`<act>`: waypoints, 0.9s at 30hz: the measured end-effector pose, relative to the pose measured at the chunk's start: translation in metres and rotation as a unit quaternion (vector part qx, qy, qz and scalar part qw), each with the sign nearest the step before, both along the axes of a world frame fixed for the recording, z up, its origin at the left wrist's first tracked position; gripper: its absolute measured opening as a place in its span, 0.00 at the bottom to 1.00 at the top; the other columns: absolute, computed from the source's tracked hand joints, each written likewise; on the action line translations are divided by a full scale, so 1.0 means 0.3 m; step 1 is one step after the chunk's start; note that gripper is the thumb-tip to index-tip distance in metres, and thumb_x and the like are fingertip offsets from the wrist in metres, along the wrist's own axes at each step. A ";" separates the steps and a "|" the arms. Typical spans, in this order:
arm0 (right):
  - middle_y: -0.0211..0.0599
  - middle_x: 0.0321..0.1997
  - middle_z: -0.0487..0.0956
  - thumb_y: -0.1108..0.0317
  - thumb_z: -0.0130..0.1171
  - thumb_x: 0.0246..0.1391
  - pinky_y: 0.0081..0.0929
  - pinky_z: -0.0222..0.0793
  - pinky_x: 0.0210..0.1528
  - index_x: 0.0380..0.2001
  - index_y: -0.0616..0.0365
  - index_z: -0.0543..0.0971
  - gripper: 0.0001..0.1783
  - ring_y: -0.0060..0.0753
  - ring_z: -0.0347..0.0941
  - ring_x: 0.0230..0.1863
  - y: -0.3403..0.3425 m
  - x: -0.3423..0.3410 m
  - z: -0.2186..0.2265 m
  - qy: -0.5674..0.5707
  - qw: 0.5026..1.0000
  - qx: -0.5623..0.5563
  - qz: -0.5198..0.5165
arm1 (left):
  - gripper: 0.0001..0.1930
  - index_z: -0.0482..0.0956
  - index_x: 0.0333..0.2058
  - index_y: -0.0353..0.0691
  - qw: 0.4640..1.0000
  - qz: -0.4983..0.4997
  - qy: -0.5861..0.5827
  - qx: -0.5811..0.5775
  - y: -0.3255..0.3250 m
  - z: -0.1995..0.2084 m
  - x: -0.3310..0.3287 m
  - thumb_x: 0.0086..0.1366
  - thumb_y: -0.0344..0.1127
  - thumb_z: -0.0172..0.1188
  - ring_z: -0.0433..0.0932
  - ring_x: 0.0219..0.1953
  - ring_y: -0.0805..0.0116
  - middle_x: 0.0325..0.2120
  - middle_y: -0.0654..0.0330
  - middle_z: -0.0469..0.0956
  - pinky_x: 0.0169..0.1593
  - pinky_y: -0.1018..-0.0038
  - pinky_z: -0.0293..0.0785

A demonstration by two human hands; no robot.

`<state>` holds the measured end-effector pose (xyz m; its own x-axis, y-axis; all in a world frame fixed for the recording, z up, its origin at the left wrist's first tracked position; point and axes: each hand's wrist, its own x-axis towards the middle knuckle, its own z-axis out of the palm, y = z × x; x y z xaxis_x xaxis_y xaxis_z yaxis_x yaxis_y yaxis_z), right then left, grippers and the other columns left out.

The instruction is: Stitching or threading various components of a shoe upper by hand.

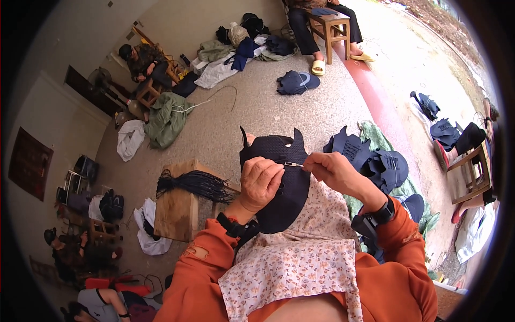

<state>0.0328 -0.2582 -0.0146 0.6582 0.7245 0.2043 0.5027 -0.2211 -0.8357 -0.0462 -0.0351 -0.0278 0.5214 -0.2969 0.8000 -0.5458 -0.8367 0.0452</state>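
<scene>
A dark navy mesh fabric piece (281,206) with two pointed tips lies over my lap, on a floral apron (316,236). My left hand (260,185) rests on the piece, its fingers closed in a pinch near the middle. What it pinches is hidden. Between the two hands is a small, slim metal tool (292,164) with a slot in it. My right hand (332,170) is closed on the tool's right end, thumb and forefinger together. To the left, a bundle of dark cords (196,185) lies across a wooden stool (177,214).
Several similar navy pieces (389,169) lie on green cloth at my right. Another navy piece (298,82) is on the floor ahead. A green sack (167,121) stands ahead left. People sit nearby; one at the top is on a wooden stool (328,27).
</scene>
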 end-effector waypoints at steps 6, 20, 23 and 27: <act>0.39 0.31 0.76 0.72 0.56 0.50 0.36 0.71 0.29 0.37 0.57 0.75 0.10 0.43 0.77 0.31 0.013 -0.001 -0.020 -0.313 0.949 -0.042 -0.013 | 0.12 0.78 0.41 0.43 0.999 0.004 0.006 -0.033 0.006 -0.015 0.002 0.57 0.31 0.64 0.72 0.38 0.62 0.31 0.65 0.74 0.47 0.68 0.66; 0.41 0.25 0.78 0.71 0.57 0.54 0.30 0.68 0.26 0.30 0.61 0.75 0.04 0.40 0.76 0.25 0.073 0.046 -0.014 0.115 0.992 0.049 0.028 | 0.24 0.74 0.54 0.51 0.979 -0.009 0.196 -0.051 0.037 0.014 0.069 0.60 0.51 0.61 0.61 0.60 0.57 0.56 0.60 0.65 0.65 0.53 0.45; 0.40 0.25 0.78 0.71 0.55 0.54 0.33 0.69 0.25 0.33 0.58 0.72 0.04 0.42 0.76 0.24 0.118 -0.007 0.001 -0.355 0.935 -0.010 -0.009 | 0.26 0.74 0.55 0.51 0.975 -0.023 0.219 -0.035 0.016 0.043 0.058 0.58 0.47 0.64 0.58 0.64 0.55 0.59 0.57 0.64 0.66 0.59 0.48; 0.43 0.26 0.77 0.69 0.55 0.55 0.40 0.70 0.28 0.33 0.57 0.69 0.06 0.48 0.77 0.29 0.129 -0.018 0.019 -0.211 0.975 -0.059 -0.021 | 0.33 0.70 0.56 0.46 0.971 -0.025 0.202 -0.124 0.006 0.025 0.051 0.53 0.48 0.68 0.61 0.61 0.56 0.57 0.58 0.65 0.63 0.60 0.52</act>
<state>0.0274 -0.2197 -0.0090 0.5623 0.7341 0.3806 0.7855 -0.3303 -0.5233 -0.0308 -0.0333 -0.0203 0.7978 -0.1554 0.5825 -0.4815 -0.7456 0.4606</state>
